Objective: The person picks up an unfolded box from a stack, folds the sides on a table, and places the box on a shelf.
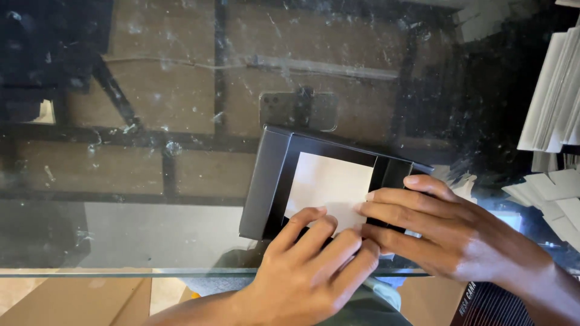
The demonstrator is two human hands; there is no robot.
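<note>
On glass table (pixel 151 235), both hands (pixel 314 259) press white card (pixel 329 184).

Place: a packing workshop
Signs: dusty glass worktop (pixel 151 235); stacks of flat white card blanks (pixel 553 96); brown cardboard (pixel 78 302) beneath

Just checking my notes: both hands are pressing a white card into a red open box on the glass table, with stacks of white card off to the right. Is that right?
Not quite: the box is black, not red. The head view shows both the left hand and the right hand on the white card inside it, on the glass table, with the stacks of white card off to the right.
</note>
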